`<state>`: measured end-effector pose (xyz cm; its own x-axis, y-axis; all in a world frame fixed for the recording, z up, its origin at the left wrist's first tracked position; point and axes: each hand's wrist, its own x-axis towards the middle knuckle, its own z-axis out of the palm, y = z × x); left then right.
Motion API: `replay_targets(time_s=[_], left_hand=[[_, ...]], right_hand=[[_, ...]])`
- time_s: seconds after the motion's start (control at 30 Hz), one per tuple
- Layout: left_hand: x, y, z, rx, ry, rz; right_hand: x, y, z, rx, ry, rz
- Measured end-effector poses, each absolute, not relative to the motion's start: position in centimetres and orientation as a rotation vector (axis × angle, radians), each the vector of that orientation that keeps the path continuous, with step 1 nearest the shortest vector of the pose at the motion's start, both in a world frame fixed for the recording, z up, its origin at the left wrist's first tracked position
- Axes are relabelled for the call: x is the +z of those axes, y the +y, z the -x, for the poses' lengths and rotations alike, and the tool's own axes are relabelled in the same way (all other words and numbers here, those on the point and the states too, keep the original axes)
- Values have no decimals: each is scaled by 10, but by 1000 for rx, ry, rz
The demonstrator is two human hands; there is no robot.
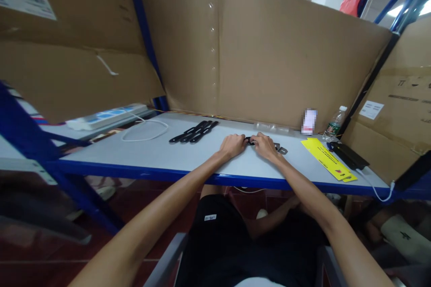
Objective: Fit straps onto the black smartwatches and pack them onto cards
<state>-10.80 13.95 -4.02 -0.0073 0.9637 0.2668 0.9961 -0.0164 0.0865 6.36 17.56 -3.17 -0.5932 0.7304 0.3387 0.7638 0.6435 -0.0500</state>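
My left hand (233,145) is closed, its fingertips pinching the left end of a small black piece (249,140) at the front middle of the table. On the other end of the same piece, my right hand (265,145) is closed too. Most of the piece is covered by my fingers, so its kind cannot be made out. A flat metal part with a slot (282,149) shows just right of my right hand; whether it joins the held piece is hidden. Left of my hands, black handle-like pieces (193,132) lie side by side on the grey tabletop (151,153).
At the right lie a yellow printed card (328,160) and a black device (350,156) with a white cable. Behind them stand a water bottle (335,124) and a blurred upright item (309,122). Cardboard panels (286,54) wall the back. A power strip (109,116) is at left.
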Motion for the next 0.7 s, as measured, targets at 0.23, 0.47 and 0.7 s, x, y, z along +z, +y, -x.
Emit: replay_targets(time_s=[0.23, 0.47, 0.7], left_hand=[[-39, 138, 107, -340, -2074, 2101], [-38, 136, 106, -322, -2084, 2110], [-40, 137, 107, -305, -2079, 2101]], right_hand=[[-31, 176, -66, -119, -2377, 1243], [-34, 174, -65, -119, -2448, 1279], [-35, 176, -68, -148, -2452, 1306]])
